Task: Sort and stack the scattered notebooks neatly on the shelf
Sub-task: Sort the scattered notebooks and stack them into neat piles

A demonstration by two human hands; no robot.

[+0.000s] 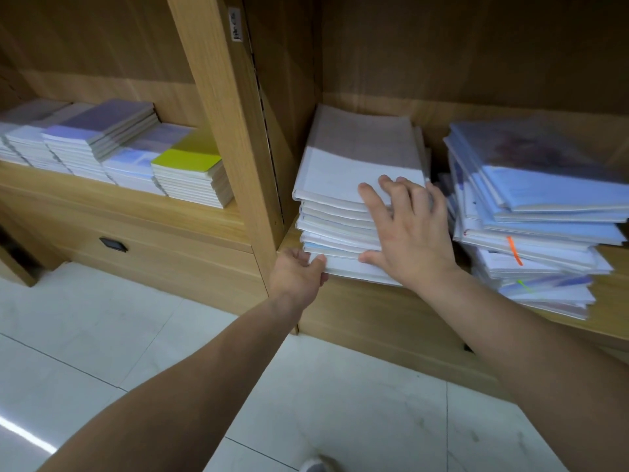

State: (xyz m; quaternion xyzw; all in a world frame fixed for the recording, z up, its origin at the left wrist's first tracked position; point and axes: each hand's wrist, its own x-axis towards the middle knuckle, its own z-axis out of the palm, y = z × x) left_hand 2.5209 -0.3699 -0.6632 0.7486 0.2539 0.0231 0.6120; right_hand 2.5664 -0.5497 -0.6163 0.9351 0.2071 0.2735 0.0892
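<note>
Wooden shelf (357,303), bay just right of the upright divider (235,114): white notebook stack (340,165) sits ragged, left hand (299,272) pinching its bottom corner, right hand (412,233) spread flat on its front edges; a lopsided shove could fan the middle copies or jolt the leaning blue pile (544,206) farther right.

Both arms bare, reaching forward. Left forearm comes in from the lower left of the frame, running up to centre. Left hand (297,270) sits low at centre, fingers curled, thumb (318,260) laid on the bottom near corner of the notebook stack (340,172), pinching it. Right forearm comes in from the lower right, angled up-left. Right hand (408,233) is back-up, fingers (374,202) spread and straight, flat against the stack's front edge, thumb low and out to the left.
</note>
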